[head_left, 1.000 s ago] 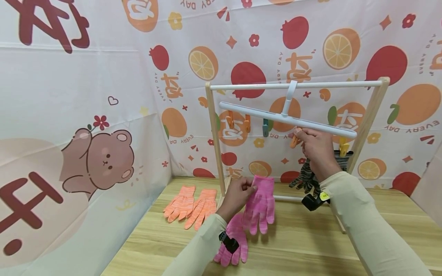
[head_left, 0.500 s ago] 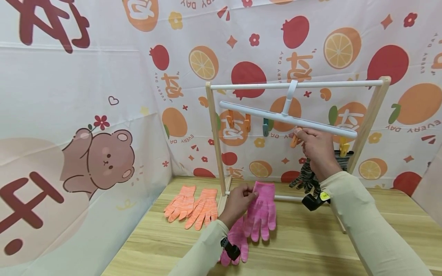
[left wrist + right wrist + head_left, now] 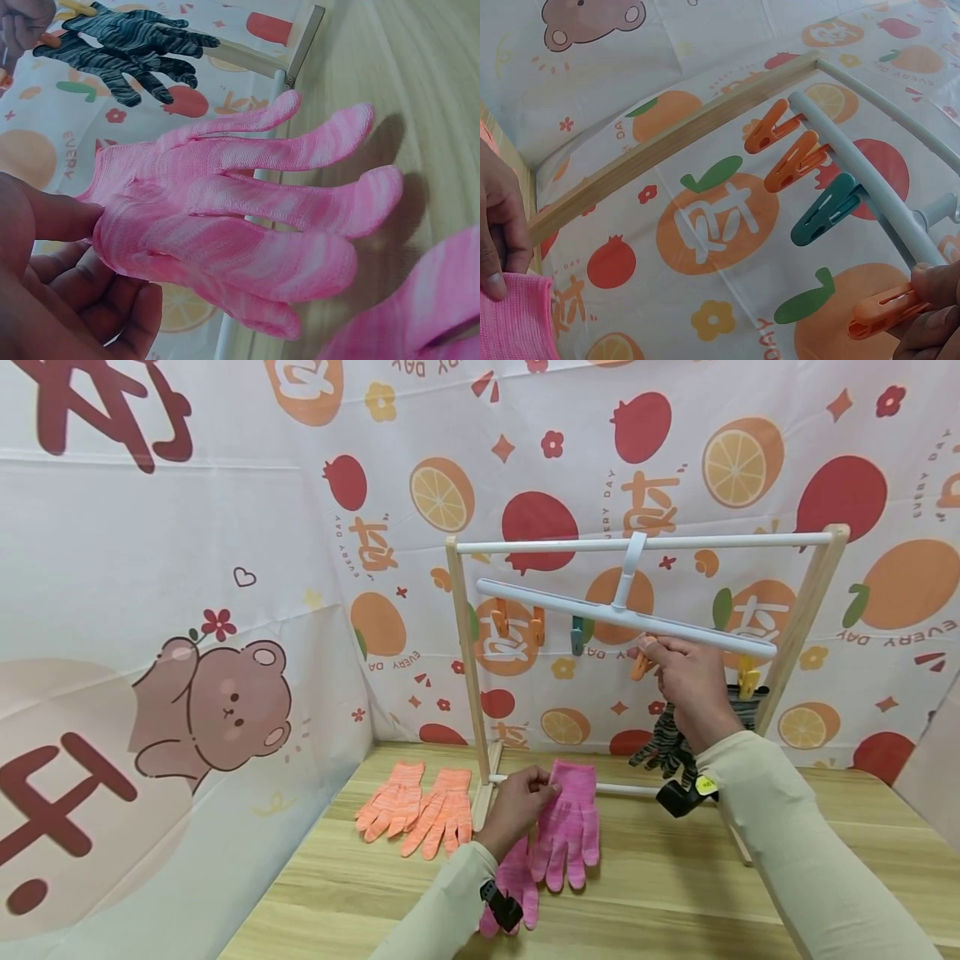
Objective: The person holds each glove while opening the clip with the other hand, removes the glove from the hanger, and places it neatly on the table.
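My left hand [image 3: 517, 806] pinches a pink knit glove [image 3: 567, 827] at one side of its cuff. The glove's fingers hang down over the table, as the left wrist view shows close up. Under it lies a second pink glove [image 3: 517, 872], partly covered by my forearm. Up at the white hanger [image 3: 555, 602], my right hand [image 3: 693, 689] grips an orange clothespin [image 3: 885, 310] on the tilted bar. Dark striped gloves [image 3: 127, 52] hang at the bar's right end, partly behind my right hand, with a yellow clothespin [image 3: 747, 679] above them.
Two orange gloves [image 3: 420, 810] lie on the table at the left. The hanger hooks over the top rail [image 3: 540, 548] of a wooden rack [image 3: 468, 668]. Two orange clothespins [image 3: 795, 161] and a teal one [image 3: 826, 208] hang along the bar's left half. Printed cloth [image 3: 420, 410] stands behind.
My left hand has lowered slightly with the pink glove, bringing its fingers down toward the table. The right hand stays on the orange clothespin.
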{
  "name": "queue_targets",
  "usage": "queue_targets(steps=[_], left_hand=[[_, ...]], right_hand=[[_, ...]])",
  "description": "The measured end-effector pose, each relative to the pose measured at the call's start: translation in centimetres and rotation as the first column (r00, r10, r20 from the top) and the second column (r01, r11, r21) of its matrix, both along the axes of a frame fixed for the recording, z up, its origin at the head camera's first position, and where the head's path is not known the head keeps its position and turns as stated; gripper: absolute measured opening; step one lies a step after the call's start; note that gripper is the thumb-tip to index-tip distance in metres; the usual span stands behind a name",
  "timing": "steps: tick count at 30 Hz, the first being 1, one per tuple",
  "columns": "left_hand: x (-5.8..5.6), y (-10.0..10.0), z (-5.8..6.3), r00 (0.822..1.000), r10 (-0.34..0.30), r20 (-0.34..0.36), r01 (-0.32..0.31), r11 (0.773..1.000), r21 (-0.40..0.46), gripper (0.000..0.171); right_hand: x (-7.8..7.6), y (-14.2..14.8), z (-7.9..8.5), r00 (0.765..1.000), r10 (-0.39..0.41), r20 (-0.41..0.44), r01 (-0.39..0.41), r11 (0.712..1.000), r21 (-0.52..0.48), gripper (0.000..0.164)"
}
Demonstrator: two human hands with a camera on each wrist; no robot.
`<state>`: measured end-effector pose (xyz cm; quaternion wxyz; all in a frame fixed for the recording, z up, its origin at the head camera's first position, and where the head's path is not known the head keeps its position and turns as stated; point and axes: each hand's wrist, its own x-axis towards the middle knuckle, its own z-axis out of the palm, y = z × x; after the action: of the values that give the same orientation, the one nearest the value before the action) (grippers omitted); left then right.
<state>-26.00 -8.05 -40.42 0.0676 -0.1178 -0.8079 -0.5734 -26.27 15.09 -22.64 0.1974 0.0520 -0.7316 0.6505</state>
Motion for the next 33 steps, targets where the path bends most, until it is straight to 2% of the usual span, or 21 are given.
queue_targets(steps=[12,18,24,28,33], left_hand=[[0.4,-0.1,-0.5,0.998,-0.005,0.059,0.006,1.0,-0.015,0.01],[0.5,-0.2,-0.8,0.997,-0.028,0.075,0.028,1.0,0.001,0.01],[0.6,-0.2,-0.9,0.996,-0.015,0.091,0.016,1.0,-0.004,0.01],[0.6,-0.2,-1.1,0.997,0.005,0.08,-0.002,0.999,-0.034,0.009],[0.5,-0.3,-1.4,0.997,0.039,0.059,-0.031,0.992,-0.126,0.01]], right_hand=[[0.1,0.2,0.0,1.0,0.007,0.01,-0.007,1.0,0.006,0.038],[0.1,0.1,0.0,1.0,0.003,0.001,-0.003,1.0,0.006,0.037],[0.1,0.1,0.1,1.0,-0.003,0.004,0.003,1.0,-0.004,0.036],[0.1,0.1,0.1,1.0,-0.004,0.008,0.004,1.0,-0.002,0.037],[0.0,0.1,0.1,1.0,0.0,0.006,0.0,1.0,-0.01,0.037]])
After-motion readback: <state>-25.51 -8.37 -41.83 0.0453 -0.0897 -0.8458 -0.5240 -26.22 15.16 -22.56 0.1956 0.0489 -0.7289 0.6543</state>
